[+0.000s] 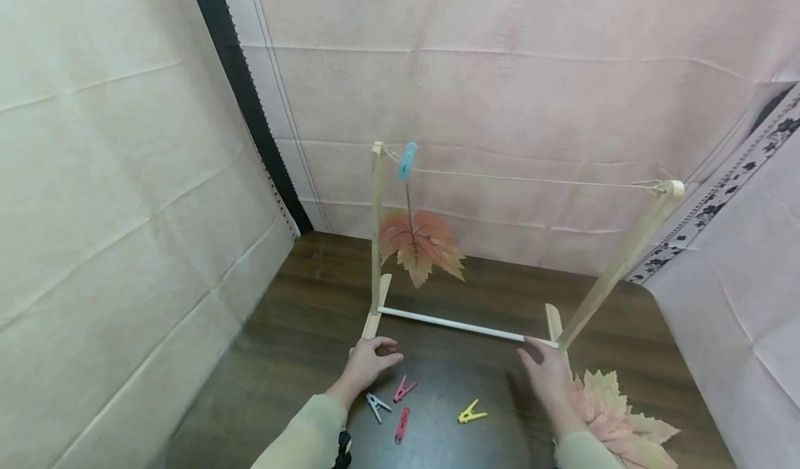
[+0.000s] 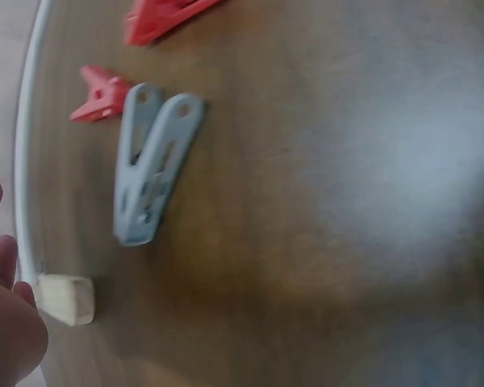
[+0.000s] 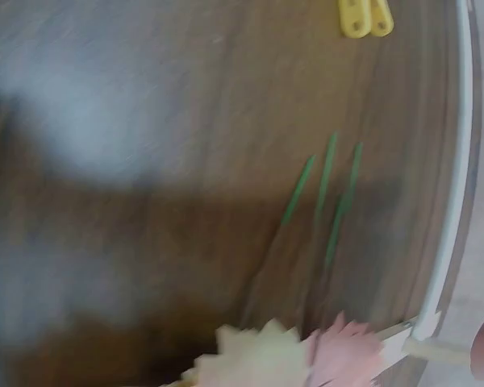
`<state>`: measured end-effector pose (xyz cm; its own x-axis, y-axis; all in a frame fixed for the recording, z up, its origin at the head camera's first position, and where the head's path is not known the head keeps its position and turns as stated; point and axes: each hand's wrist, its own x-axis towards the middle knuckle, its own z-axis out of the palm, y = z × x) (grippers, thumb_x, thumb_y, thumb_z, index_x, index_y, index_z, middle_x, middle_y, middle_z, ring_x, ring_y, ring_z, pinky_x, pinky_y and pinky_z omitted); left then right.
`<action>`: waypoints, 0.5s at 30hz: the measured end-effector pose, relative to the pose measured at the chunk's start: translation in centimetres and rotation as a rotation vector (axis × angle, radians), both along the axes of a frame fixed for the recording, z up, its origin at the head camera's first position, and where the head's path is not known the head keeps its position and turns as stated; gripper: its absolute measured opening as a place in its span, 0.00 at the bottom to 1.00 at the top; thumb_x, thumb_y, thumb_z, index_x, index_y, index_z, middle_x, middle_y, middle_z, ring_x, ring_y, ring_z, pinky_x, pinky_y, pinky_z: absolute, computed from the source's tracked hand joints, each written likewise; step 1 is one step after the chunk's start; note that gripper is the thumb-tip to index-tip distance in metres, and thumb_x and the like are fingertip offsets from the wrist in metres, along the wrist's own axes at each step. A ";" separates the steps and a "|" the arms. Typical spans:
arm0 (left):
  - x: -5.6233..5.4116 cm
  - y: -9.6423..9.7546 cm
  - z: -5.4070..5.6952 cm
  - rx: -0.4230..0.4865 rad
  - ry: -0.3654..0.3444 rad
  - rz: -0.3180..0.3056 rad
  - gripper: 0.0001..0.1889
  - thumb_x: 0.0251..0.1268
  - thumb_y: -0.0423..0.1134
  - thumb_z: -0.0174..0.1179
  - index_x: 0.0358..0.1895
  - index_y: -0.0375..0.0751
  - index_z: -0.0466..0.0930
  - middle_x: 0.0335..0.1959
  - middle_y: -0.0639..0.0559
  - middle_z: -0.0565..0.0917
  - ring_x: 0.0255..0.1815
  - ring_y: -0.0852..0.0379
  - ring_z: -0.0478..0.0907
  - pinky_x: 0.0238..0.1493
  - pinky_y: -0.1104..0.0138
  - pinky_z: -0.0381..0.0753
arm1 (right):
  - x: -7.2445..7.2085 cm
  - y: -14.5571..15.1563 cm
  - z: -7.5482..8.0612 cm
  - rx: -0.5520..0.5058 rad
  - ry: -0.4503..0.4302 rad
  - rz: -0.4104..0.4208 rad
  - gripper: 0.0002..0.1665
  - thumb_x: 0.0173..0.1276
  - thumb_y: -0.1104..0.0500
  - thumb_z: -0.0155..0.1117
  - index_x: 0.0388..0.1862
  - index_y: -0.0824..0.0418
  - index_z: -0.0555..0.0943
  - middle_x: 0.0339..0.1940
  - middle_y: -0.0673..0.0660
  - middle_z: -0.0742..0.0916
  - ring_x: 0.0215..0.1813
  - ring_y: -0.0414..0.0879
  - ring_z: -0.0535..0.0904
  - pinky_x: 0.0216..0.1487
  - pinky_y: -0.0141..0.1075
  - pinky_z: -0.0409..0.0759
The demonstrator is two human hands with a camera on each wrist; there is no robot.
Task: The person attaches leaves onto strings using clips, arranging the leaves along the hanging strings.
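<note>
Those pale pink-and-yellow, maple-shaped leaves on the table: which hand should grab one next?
Probably the right hand. The leaves lie just beside its wrist, while the left hand is across the table, near the grey-blue plastic clothespin.

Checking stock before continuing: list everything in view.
Frame: one, pale wood, on table
Rod: one, white, between frame's feet
String: one, white, between post tops
Blue clothespin: one, blue, on string
Hanging leaf: one, reddish, below it
Red clothespins: two, red, on table
Grey clothespin: one, grey, beside them
Yellow clothespin: one, yellow, right of these
Loose leaves: count unclear, pink and cream, table right
Stems: at least three, green-tipped, by leaves
Table: one, brown, underneath
Cloth: panels, pale, dark trim, around table
Left hand: one, bare, at frame's left foot
Right hand: one, bare, at rod's right end
Sleeves: two, pale, wrists
</note>
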<state>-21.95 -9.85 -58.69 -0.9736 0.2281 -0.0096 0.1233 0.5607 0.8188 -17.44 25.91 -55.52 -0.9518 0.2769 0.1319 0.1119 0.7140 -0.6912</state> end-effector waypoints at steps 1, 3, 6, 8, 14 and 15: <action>0.2 0.1 -0.2 -0.018 0.007 0.004 0.21 0.54 0.53 0.67 0.45 0.42 0.83 0.37 0.58 0.83 0.43 0.53 0.76 0.49 0.53 0.67 | 0.2 0.2 -0.2 0.020 -0.013 0.001 0.21 0.66 0.53 0.62 0.55 0.61 0.79 0.55 0.66 0.80 0.58 0.64 0.72 0.55 0.56 0.67; 0.6 0.4 -0.5 -0.049 0.025 0.014 0.20 0.52 0.52 0.68 0.44 0.44 0.83 0.36 0.59 0.83 0.42 0.53 0.74 0.49 0.50 0.62 | 0.6 0.6 -0.5 0.052 -0.031 0.017 0.21 0.66 0.53 0.62 0.55 0.61 0.79 0.55 0.67 0.80 0.55 0.63 0.75 0.52 0.55 0.70; 1.2 0.8 -1.1 -0.076 0.050 0.017 0.19 0.50 0.53 0.69 0.42 0.45 0.83 0.34 0.60 0.82 0.41 0.55 0.71 0.46 0.52 0.60 | 1.4 1.1 -1.0 0.120 -0.057 0.035 0.21 0.65 0.53 0.63 0.54 0.59 0.80 0.52 0.65 0.82 0.43 0.59 0.79 0.43 0.51 0.74; 1.5 1.0 -1.5 -0.090 0.062 0.014 0.19 0.50 0.53 0.69 0.41 0.46 0.84 0.34 0.61 0.82 0.40 0.55 0.71 0.44 0.54 0.59 | 1.9 1.3 -1.4 0.156 -0.045 0.054 0.19 0.64 0.54 0.64 0.52 0.60 0.81 0.49 0.65 0.83 0.37 0.54 0.80 0.40 0.49 0.74; 2.1 1.4 -2.2 -0.139 0.096 0.002 0.20 0.48 0.56 0.69 0.40 0.47 0.84 0.33 0.62 0.82 0.38 0.58 0.70 0.40 0.56 0.58 | 3.1 2.2 -2.5 0.199 0.000 0.140 0.16 0.62 0.59 0.66 0.47 0.64 0.83 0.44 0.64 0.85 0.44 0.58 0.81 0.49 0.54 0.72; 2.1 1.5 -2.2 -0.142 0.101 -0.001 0.20 0.48 0.56 0.69 0.39 0.47 0.84 0.33 0.62 0.82 0.37 0.58 0.69 0.40 0.56 0.58 | 3.3 2.3 -2.8 0.216 0.015 0.159 0.15 0.60 0.60 0.67 0.45 0.64 0.83 0.43 0.63 0.86 0.44 0.59 0.81 0.52 0.56 0.70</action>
